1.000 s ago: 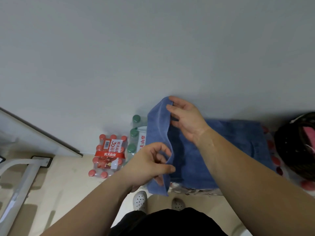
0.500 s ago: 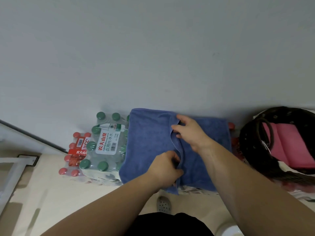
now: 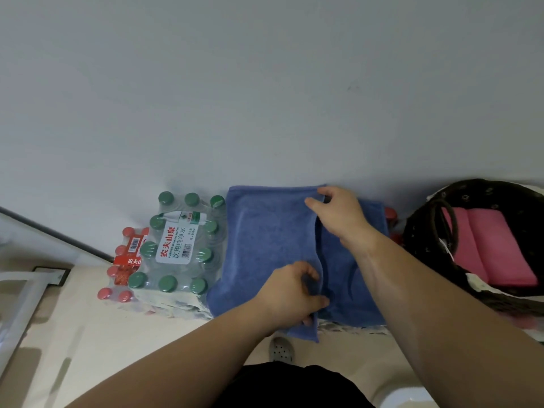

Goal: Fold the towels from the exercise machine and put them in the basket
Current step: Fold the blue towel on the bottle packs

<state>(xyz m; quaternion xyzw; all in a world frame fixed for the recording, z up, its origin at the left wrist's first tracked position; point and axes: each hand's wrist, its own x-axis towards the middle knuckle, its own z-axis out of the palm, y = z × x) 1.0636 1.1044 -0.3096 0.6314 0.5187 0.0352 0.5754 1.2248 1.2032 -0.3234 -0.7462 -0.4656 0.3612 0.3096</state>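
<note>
Left grip point(image 3: 291, 295) is curled round the near end of a folded edge on the blue towel point(image 3: 265, 245), fingers tucked under the flap and thumb on top. Right grip point(image 3: 341, 216) pinches the far end of the same edge, close to the wall point(image 3: 265, 83), with the forearm crossing the towel's right part. The edge between the two grips runs from far to near. The flap to its left lies over a lower layer that shows to its right.

The towel is spread flat on a raised surface against the wall, and its near corner hangs a little over the front. What carries it is mostly hidden.

Just left of the towel and touching it stands a bottle pack point(image 3: 176, 245) with green caps. A red-capped pack point(image 3: 126, 260) sits lower, behind its left side. To the right, near the towel, is a dark woven basket point(image 3: 424, 245) with a folded pink towel point(image 3: 494, 242) inside.

A white frame point(image 3: 17, 304) stands on the beige floor point(image 3: 88, 348) at the left. A grey shoe point(image 3: 281, 350) shows below the towel.
</note>
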